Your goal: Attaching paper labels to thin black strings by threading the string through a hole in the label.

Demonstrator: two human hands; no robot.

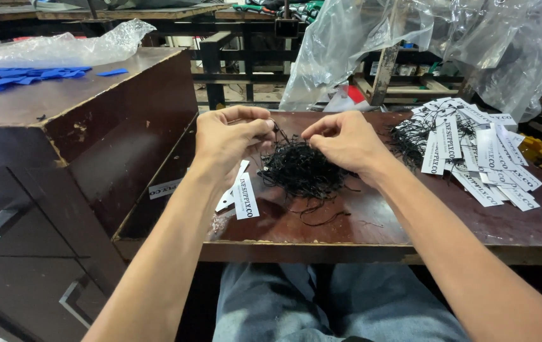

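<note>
One brown bench [372,228] is seen, with one dark cabinet [81,145] beside it. On the far right of the bench one heap of white tags [473,152] is spread, too many to be counted. One tangle of black strings [299,171] is piled at the middle. Two loose white tags [240,193] are laid just left of it. The left hand [226,139] is pinched closed on one black string [278,131]; the right hand [343,140] is curled, its fingertips placed on the tangle
</note>
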